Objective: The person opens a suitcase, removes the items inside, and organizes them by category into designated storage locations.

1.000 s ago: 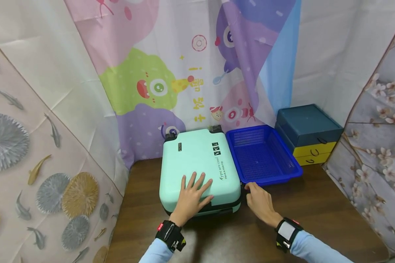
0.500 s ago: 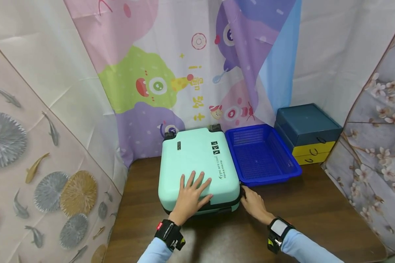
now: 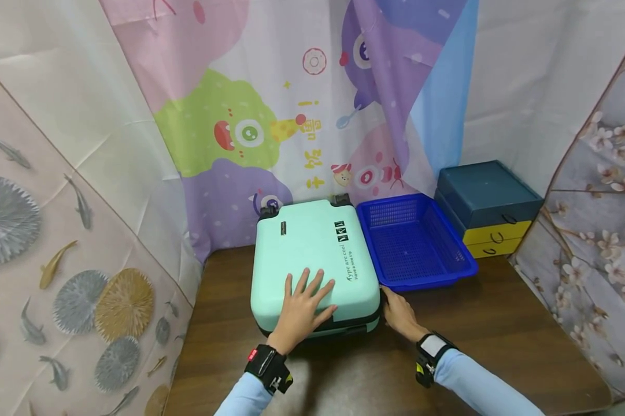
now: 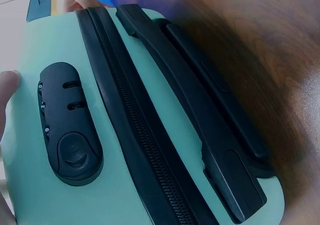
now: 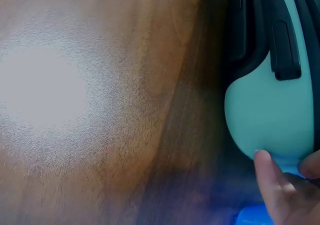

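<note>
A mint-green hard-shell suitcase [image 3: 312,260] lies flat on the table, its handle side toward me. My left hand [image 3: 299,312] rests on its lid with fingers spread. At the near right corner my right hand [image 3: 399,315] pinches the zipper pull, which the fingers mostly hide. One finger [image 5: 267,172] of that hand touches the green shell below the zipper. The left wrist view shows the closed black zipper [image 4: 135,115], the combination lock [image 4: 70,125] and the black carry handle [image 4: 195,105].
A blue plastic basket [image 3: 468,270] stands against the suitcase's right side. Behind it on the right is a dark teal and yellow drawer box [image 3: 489,196]. A patterned curtain [image 3: 312,138] hangs behind the wooden table [image 3: 499,341].
My right hand has moved left from beside the basket's front corner to the suitcase's zipper, then slightly away from me. The left hand stays on the lid.
</note>
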The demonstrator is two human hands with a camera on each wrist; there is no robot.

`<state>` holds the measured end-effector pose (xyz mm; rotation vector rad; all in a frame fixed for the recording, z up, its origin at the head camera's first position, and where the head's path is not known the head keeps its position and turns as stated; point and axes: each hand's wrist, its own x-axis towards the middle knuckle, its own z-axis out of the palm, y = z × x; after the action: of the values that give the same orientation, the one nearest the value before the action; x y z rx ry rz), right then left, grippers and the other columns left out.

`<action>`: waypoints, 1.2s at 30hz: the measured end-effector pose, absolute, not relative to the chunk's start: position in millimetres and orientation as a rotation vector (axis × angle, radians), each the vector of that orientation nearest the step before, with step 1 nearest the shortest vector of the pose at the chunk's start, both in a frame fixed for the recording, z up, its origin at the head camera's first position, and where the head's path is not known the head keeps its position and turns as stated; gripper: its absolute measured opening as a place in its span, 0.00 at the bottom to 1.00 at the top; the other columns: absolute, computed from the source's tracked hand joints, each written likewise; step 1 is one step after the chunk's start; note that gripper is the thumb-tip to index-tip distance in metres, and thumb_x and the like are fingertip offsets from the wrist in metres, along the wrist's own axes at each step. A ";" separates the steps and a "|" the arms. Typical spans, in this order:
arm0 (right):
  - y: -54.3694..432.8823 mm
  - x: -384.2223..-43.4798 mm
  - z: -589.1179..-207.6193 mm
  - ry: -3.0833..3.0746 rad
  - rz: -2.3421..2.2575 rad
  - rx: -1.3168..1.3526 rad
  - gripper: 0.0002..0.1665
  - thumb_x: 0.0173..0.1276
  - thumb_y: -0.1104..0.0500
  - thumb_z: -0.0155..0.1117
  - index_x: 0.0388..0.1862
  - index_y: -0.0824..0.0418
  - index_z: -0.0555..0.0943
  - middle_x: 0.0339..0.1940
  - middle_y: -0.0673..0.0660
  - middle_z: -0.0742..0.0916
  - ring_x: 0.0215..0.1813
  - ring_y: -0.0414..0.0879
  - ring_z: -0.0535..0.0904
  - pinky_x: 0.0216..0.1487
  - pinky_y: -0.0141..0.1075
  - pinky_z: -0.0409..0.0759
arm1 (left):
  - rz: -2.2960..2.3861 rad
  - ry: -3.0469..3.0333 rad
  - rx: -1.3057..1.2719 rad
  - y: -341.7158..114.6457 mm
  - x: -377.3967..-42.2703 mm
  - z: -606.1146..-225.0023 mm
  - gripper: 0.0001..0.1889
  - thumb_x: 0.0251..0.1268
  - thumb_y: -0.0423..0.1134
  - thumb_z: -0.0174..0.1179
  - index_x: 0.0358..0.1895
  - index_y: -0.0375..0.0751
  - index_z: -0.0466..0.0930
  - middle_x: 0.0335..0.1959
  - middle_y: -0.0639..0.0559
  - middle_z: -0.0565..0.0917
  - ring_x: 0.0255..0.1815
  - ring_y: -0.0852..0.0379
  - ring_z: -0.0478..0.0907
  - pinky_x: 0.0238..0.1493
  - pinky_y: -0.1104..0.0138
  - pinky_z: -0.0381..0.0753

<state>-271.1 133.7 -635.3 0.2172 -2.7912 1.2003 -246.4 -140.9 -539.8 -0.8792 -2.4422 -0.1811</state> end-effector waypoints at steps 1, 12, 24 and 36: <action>133.3 -272.7 -636.0 -2.790 1.204 0.204 0.31 0.67 0.74 0.55 0.69 0.66 0.71 0.40 0.68 0.85 0.14 0.39 0.76 0.25 0.42 0.77 | -0.183 -2.448 -0.878 -140.9 -246.2 -539.4 0.32 0.63 0.59 0.63 0.68 0.51 0.75 0.68 0.43 0.73 0.70 0.35 0.65 0.62 0.31 0.57; 134.6 -277.9 -645.1 -2.675 1.117 0.122 0.11 0.69 0.68 0.61 0.50 0.65 0.79 0.29 0.59 0.85 0.23 0.48 0.80 0.26 0.47 0.76 | -0.195 -2.437 -0.875 -140.2 -247.4 -541.6 0.32 0.62 0.60 0.64 0.67 0.52 0.76 0.68 0.43 0.73 0.70 0.34 0.65 0.62 0.31 0.57; 126.7 -277.5 -649.1 -2.712 1.232 0.080 0.20 0.75 0.67 0.51 0.63 0.62 0.76 0.34 0.63 0.87 0.19 0.45 0.79 0.31 0.54 0.79 | -0.201 -2.409 -0.876 -140.5 -247.4 -544.0 0.32 0.61 0.59 0.65 0.67 0.51 0.76 0.68 0.42 0.73 0.70 0.35 0.65 0.61 0.31 0.57; 127.1 -278.1 -654.2 -2.454 1.734 -0.052 0.14 0.74 0.69 0.55 0.55 0.72 0.78 0.46 0.71 0.84 0.37 0.58 0.86 0.24 0.41 0.83 | -0.199 -2.406 -0.871 -141.2 -248.6 -548.0 0.32 0.62 0.59 0.64 0.68 0.52 0.75 0.69 0.43 0.72 0.71 0.35 0.64 0.62 0.31 0.56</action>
<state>-278.1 127.1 -654.2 -0.0518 -2.4543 1.7339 -248.6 -141.2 -548.0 -0.8714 -2.4055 -0.1988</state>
